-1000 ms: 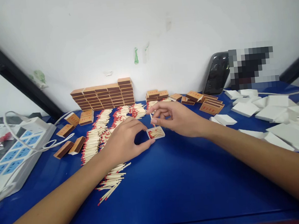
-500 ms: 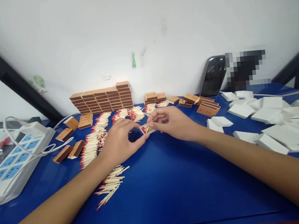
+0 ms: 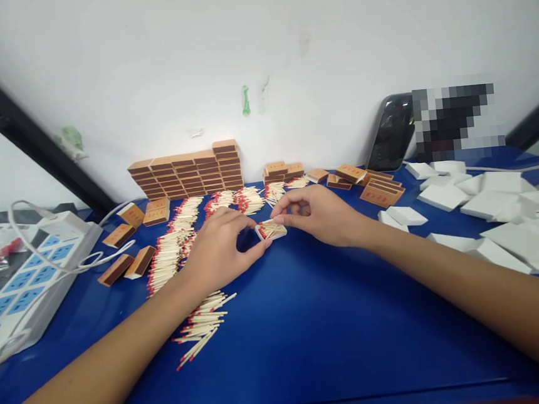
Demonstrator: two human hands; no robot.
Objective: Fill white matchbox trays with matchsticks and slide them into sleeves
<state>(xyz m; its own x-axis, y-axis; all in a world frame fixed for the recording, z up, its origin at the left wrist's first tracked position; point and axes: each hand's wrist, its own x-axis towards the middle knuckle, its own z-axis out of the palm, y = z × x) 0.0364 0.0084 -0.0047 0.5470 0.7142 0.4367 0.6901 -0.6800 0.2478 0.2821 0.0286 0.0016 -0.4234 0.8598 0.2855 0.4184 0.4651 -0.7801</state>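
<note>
A small white matchbox tray (image 3: 279, 234) filled with red-tipped matches (image 3: 270, 229) sits low over the blue table. My left hand (image 3: 223, 244) grips its left end between thumb and fingers. At the tray's upper right, my right hand (image 3: 320, 216) has thumb and forefinger closed together against the matches; whether a match is pinched between them is hidden. Left of the tray, a long row of loose matches (image 3: 164, 264) runs partly behind my left hand and wrist. Another bunch of matches (image 3: 204, 321) lies nearer me, and a smaller heap (image 3: 249, 200) lies behind the tray.
Brown matchboxes are stacked (image 3: 185, 175) against the wall, with loose matchboxes (image 3: 382, 192) at the back right. Many white trays (image 3: 500, 194) lie scattered on the right. A power strip (image 3: 35, 273) with white cables stands on the left. A black phone (image 3: 390, 131) leans on the wall.
The matches that stuck up between my right fingertips now lie flatter in the tray. My right fingers have drawn up slightly from it. My left hand keeps its grip; the view has shifted a little.
</note>
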